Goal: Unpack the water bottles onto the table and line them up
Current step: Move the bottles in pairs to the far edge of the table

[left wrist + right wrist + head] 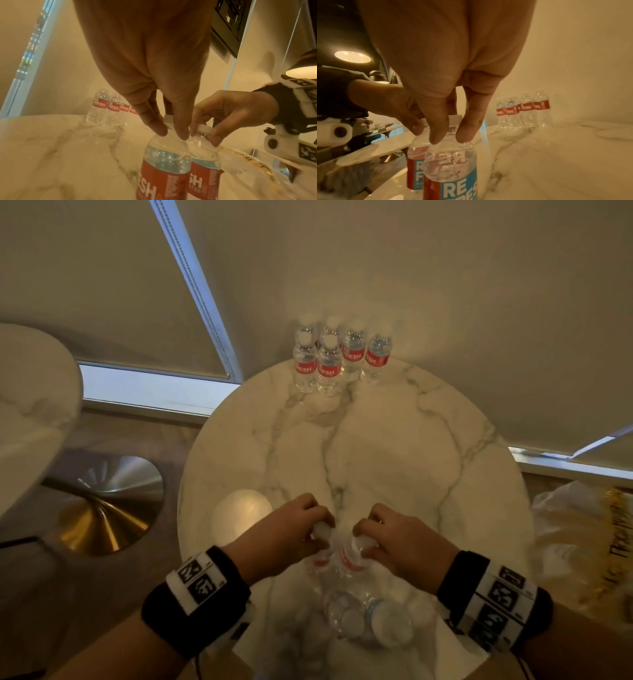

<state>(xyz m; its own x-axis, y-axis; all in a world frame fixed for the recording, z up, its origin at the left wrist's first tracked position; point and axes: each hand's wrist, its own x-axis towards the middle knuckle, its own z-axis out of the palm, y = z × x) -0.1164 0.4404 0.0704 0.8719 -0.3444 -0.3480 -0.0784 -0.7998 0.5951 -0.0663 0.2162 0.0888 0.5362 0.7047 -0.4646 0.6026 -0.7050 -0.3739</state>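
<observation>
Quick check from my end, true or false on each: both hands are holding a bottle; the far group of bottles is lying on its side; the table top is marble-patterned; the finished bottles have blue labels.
1. Each hand holds a bottle by its neck. True: the left hand grips the left bottle, the right hand grips the right bottle.
2. The far group of bottles lies on its side. False: they stand upright.
3. The table is marble-patterned. True.
4. The far bottles have blue labels. False: their labels face us red.
</observation>
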